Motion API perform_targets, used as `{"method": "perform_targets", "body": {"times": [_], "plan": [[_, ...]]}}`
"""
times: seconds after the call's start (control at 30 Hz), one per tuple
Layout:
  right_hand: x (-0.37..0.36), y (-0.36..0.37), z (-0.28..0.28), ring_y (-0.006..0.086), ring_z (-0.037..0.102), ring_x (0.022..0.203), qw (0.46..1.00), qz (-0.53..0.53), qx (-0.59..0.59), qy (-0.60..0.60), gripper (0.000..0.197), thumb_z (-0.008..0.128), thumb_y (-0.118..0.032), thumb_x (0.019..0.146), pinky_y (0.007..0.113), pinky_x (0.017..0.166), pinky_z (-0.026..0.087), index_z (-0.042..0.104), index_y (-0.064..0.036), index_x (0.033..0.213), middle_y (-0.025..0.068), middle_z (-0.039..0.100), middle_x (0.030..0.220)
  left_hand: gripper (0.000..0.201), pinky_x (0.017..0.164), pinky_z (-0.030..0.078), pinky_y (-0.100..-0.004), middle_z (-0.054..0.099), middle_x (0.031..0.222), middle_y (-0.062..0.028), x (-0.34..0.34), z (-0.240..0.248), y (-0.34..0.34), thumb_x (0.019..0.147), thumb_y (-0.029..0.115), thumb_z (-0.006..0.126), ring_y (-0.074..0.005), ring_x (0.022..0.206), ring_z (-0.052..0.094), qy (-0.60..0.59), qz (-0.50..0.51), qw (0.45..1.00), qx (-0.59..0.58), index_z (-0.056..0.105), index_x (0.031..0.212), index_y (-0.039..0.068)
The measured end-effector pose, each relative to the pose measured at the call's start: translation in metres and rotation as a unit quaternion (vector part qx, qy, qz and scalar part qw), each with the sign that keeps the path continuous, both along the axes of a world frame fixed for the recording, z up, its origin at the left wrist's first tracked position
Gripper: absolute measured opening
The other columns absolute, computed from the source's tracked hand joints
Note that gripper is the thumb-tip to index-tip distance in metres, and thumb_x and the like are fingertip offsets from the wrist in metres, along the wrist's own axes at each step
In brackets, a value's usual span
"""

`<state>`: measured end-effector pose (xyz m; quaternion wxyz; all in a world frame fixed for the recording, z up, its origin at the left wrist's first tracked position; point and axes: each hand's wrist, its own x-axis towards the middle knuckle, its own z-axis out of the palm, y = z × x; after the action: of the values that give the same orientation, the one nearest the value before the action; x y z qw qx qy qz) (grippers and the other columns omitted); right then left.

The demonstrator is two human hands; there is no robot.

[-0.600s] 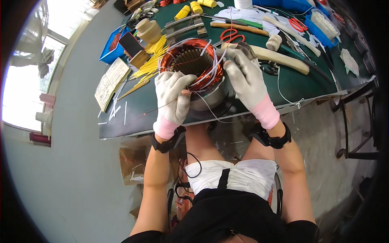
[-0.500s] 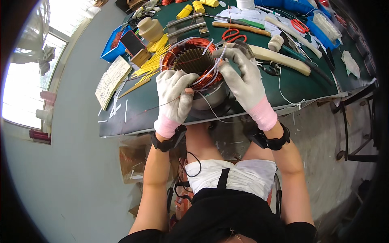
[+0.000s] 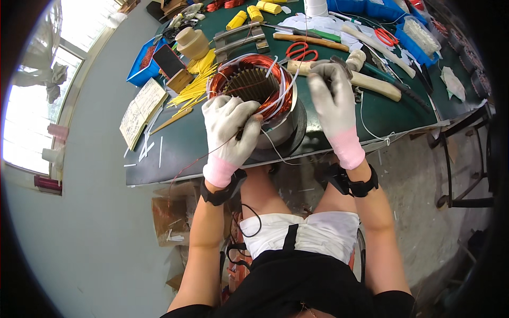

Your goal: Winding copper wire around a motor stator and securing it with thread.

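Near the table's [image 3: 183,143] front edge, the left hand [image 3: 229,124] curls against a copper-wound stator [image 3: 255,85]. The right hand [image 3: 335,100] is half-curled beside it. Neither grip is clear.

Passable over near-right green tabletop [image 3: 397,115]; blocked on far side by pale handle [image 3: 376,86], leftward by wound stator [image 3: 254,85].

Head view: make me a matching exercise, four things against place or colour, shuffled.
Things
1. Left hand
2. Right hand
3. Scissors just beyond the copper coil
4. Pad of written sheets

Place or colour
A. near the left edge of the green table
B. fingers at the near rim of the coil
C. red handles
D. clear of the coil, to its right

Pairs: 1-B, 2-D, 3-C, 4-A
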<state>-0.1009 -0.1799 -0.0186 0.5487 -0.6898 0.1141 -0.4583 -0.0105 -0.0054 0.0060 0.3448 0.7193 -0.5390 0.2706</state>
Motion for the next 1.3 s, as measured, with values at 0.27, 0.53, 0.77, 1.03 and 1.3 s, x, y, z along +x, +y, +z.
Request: {"method": "perform_targets", "body": {"times": [0.27, 0.53, 0.77, 1.03, 1.3], "plan": [[-0.013, 0.005, 0.004, 0.0349, 0.052, 0.105, 0.982, 0.054, -0.179, 0.026, 0.036, 0.047, 0.0, 0.081, 0.04, 0.095, 0.037, 0.058, -0.0037, 0.115, 0.0168, 0.059, 0.108, 0.029, 0.08, 0.037, -0.0375, 0.056, 0.076, -0.0056, 0.007, 0.0, 0.005, 0.066, 0.014, 0.073, -0.0264, 0.079, 0.05, -0.012, -0.027, 0.999, 0.037, 0.063, 0.092, 0.006], [-0.032, 0.031, -0.002, 0.0326, 0.058, 0.086, 0.922, 0.021, -0.387, -0.002, 0.043, 0.071, -0.006, 0.07, 0.041, 0.073, 0.048, 0.061, -0.01, 0.112, 0.0138, 0.06, 0.097, 0.026, 0.077, 0.038, -0.0397, 0.055, 0.078, -0.0051, -0.012, -0.006, -0.009, 0.065, 0.02, 0.072, -0.0256, 0.075, 0.052, -0.013, 0.034, 0.999, -0.005, 0.058, 0.086, 0.01], [-0.026, 0.011, 0.003, 0.0264, 0.057, 0.086, 0.967, -0.008, -0.25, 0.045, 0.017, 0.053, 0.002, 0.086, 0.036, 0.08, 0.045, 0.063, -0.0022, 0.099, 0.013, 0.06, 0.091, 0.045, 0.067, 0.038, -0.038, 0.053, 0.073, -0.0057, -0.039, -0.017, -0.037, 0.069, 0.016, 0.069, -0.0233, 0.065, 0.052, -0.003, 0.136, 0.99, -0.026, 0.055, 0.11, 0.006], [-0.026, -0.004, 0.006, 0.0302, 0.057, 0.097, 0.897, -0.015, -0.427, 0.111, 0.021, 0.051, 0.001, 0.087, 0.037, 0.089, 0.044, 0.058, -0.0017, 0.106, 0.0165, 0.06, 0.105, 0.033, 0.064, 0.039, -0.0328, 0.056, 0.079, -0.004, -0.052, -0.014, -0.054, 0.075, 0.011, 0.057, -0.0175, 0.069, 0.054, 0.019, 0.195, 0.98, -0.017, 0.057, 0.108, 0.004], [-0.022, 0.007, -0.002, 0.0219, 0.053, 0.103, 0.992, 0.014, -0.122, 0.03, 0.031, 0.037, -0.026, 0.102, 0.036, 0.092, 0.043, 0.052, -0.0001, 0.093, 0.0164, 0.058, 0.11, 0.038, 0.065, 0.038, -0.0323, 0.063, 0.113, -0.0037, -0.058, -0.004, -0.062, 0.078, 0.016, 0.054, -0.0153, 0.068, 0.052, 0.093, 0.23, 0.969, 0.011, 0.059, 0.114, 0.009]]}}
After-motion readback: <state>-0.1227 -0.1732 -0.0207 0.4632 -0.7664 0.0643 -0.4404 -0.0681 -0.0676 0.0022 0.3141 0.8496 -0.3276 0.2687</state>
